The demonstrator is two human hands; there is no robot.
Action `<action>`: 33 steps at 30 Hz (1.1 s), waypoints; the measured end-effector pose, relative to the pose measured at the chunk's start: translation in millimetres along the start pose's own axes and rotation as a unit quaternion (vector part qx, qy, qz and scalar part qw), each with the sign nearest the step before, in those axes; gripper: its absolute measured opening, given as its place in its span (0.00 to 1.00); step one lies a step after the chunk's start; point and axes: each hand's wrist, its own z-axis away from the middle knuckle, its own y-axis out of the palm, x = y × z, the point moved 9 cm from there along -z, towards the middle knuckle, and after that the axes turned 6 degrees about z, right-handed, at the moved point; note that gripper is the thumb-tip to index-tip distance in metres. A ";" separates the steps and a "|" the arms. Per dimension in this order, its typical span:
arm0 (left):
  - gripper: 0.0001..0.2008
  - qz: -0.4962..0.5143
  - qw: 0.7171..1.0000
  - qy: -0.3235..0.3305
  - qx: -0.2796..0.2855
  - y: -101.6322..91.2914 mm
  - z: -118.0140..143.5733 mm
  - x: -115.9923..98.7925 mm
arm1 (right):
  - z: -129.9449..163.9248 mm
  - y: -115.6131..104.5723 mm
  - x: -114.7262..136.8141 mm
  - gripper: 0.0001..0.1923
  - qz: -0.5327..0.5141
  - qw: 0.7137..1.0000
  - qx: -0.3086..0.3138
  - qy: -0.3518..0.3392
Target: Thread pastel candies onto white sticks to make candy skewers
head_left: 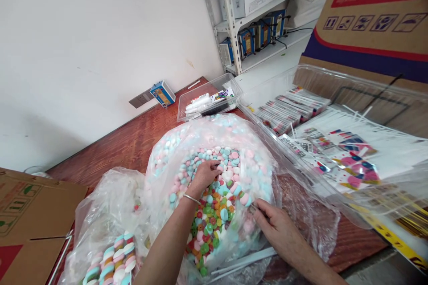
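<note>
A large clear plastic bag (pixel 214 129) lies wide open, full of pink, white and blue marshmallows (pixel 229 156). Ring-shaped gummy candies (pixel 209 220) in green, orange and red fill its near part. My left hand (pixel 205 176), a bangle at its wrist, reaches in among the marshmallows with its fingers drawn together; what is between the fingertips is hidden. At the bag's right edge my right hand (pixel 272 220) pinches the end of a candy skewer (pixel 238 190), which carries a row of marshmallows and gummies over the loose candy.
Finished-looking candy skewers (pixel 113 260) lie in another plastic bag (pixel 103 200) at left, beside a cardboard box (pixel 30 213). White sticks (pixel 244 260) lie in front. A clear bin (pixel 267 127) holds printed wrappers; a smaller tray (pixel 230 79) stands behind.
</note>
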 end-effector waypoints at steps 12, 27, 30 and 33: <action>0.12 0.170 0.981 0.092 -0.009 5.4 82.9 -51.6 | -19.0 -19.8 25.1 0.08 -0.102 0.991 -0.087 -0.030; 0.17 0.480 0.870 -0.015 -0.114 9.3 149.8 -14.8 | -1.8 2.1 49.3 0.14 -0.040 0.997 -0.039 -0.047; 0.17 0.481 0.862 -0.021 -0.159 -3.9 151.7 -5.8 | 17.4 -1.6 48.1 0.15 0.048 0.996 -0.010 -0.070; 0.17 0.489 0.855 -0.018 -0.174 -9.0 152.3 -1.2 | 31.7 -4.8 50.5 0.15 0.097 0.991 -0.008 -0.095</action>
